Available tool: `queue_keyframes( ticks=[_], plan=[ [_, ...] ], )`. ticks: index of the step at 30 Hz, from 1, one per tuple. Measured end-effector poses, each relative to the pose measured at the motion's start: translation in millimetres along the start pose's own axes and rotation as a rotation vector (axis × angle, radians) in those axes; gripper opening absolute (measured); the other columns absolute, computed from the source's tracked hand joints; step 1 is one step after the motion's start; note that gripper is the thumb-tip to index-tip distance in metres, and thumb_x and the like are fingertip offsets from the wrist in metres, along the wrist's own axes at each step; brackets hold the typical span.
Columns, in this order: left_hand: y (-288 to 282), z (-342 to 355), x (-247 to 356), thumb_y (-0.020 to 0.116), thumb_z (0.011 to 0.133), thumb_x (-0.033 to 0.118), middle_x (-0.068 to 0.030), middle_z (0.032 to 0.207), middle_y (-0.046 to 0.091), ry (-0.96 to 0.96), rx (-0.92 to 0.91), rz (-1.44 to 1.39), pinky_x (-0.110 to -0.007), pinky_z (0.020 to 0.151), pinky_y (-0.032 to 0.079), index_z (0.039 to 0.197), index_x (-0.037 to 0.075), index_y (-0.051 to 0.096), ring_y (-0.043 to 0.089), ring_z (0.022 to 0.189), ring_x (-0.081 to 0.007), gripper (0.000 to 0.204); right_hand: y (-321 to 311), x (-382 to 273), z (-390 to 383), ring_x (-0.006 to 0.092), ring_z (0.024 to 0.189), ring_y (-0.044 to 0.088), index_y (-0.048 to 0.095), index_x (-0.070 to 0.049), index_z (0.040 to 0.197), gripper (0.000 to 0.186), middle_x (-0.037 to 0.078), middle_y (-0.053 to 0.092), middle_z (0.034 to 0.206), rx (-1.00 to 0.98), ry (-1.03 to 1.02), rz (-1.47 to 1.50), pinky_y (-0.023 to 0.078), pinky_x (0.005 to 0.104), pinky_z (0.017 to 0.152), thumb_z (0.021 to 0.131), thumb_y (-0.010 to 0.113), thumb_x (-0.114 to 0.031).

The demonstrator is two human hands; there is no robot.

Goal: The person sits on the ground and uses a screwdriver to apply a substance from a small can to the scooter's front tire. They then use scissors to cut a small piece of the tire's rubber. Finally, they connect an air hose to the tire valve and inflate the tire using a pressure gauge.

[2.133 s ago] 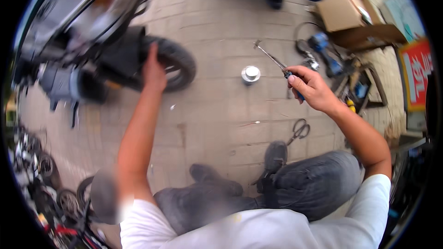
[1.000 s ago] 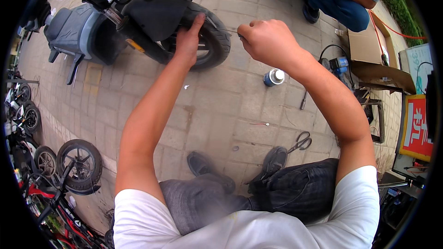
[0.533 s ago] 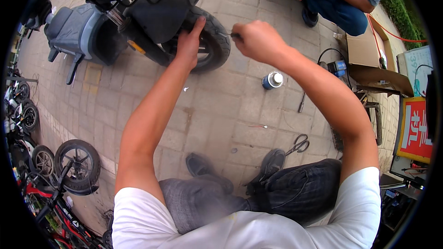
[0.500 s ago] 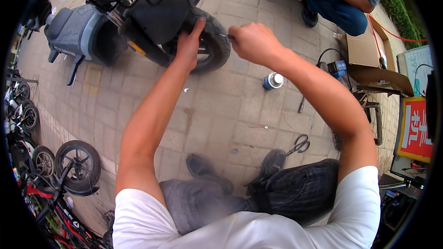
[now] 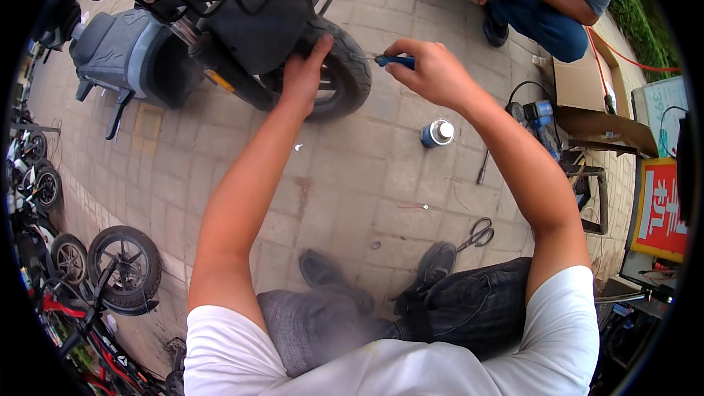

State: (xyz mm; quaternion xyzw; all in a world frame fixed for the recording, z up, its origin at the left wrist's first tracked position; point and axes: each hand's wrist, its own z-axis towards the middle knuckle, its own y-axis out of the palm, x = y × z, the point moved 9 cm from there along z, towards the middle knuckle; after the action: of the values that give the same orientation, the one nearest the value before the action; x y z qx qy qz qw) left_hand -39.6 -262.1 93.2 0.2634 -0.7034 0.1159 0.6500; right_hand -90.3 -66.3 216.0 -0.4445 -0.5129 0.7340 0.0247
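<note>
Bracing the tire (image 5: 350,73), the left hand (image 5: 304,77) lies flat-fingered; the right hand (image 5: 433,73) clenches a blue-handled tool (image 5: 392,61), whose tip could slip into those fingers.

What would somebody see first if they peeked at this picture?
Probably the two bare arms reaching up the middle: the left hand presses on a black scooter tyre near the top, and the right hand points a blue-handled tool at that tyre. Next comes the small round can standing on the paving below the right hand, and the scissors lying on the ground further down by the person's shoe.
</note>
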Motion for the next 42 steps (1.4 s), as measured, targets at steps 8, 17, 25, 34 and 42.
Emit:
queue_keyframes(
  ticks=[8,17,25,34,42],
  plan=[
    [5,1,1,0.072,0.08,0.049,-0.0023,0.103,0.058,-0.007,-0.029,-0.019,-0.027,0.081,0.041,0.111,0.002,0.059,0.05,0.091,-0.0123,0.058,22,1,14,0.0356,0.077,0.065,0.065,0.0,0.098,0.027,0.021,0.066,0.081,0.007,0.096,0.029,0.05,0.0425,0.071,0.081,0.063,-0.021],
    [5,-3,4,0.072,0.08,0.049,-0.0033,0.105,0.059,-0.013,-0.012,-0.022,-0.028,0.083,0.041,0.112,0.001,0.059,0.052,0.093,-0.0136,0.059,30,15,22,0.0203,0.063,0.06,0.065,0.003,0.101,0.03,0.015,0.065,0.074,-0.085,0.182,0.124,0.048,0.0338,0.06,0.083,0.064,-0.021],
    [-9,3,1,0.072,0.08,0.048,-0.0053,0.108,0.06,0.038,0.023,0.061,-0.027,0.087,0.04,0.112,-0.001,0.06,0.053,0.097,-0.0144,0.06,-3,-9,-8,0.0259,0.062,0.061,0.065,0.003,0.105,0.03,0.02,0.065,0.076,-0.058,-0.01,-0.038,0.048,0.0351,0.062,0.084,0.063,-0.019],
    [-1,2,6,0.072,0.08,0.049,-0.0057,0.107,0.06,0.084,-0.005,0.07,-0.027,0.088,0.04,0.112,-0.002,0.06,0.052,0.097,-0.0139,0.061,-25,8,-39,0.0183,0.058,0.056,0.065,0.004,0.107,0.03,0.017,0.064,0.071,-0.075,0.094,0.045,0.046,0.0319,0.058,0.085,0.063,-0.017],
    [-8,0,1,0.072,0.079,0.051,-0.0041,0.097,0.06,0.013,0.048,0.078,-0.026,0.082,0.041,0.102,-0.001,0.062,0.051,0.088,-0.0132,0.058,-24,-5,-39,0.027,0.067,0.061,0.065,0.004,0.106,0.03,0.021,0.066,0.079,-0.069,0.066,0.004,0.049,0.0358,0.065,0.086,0.062,-0.018]
  ],
)
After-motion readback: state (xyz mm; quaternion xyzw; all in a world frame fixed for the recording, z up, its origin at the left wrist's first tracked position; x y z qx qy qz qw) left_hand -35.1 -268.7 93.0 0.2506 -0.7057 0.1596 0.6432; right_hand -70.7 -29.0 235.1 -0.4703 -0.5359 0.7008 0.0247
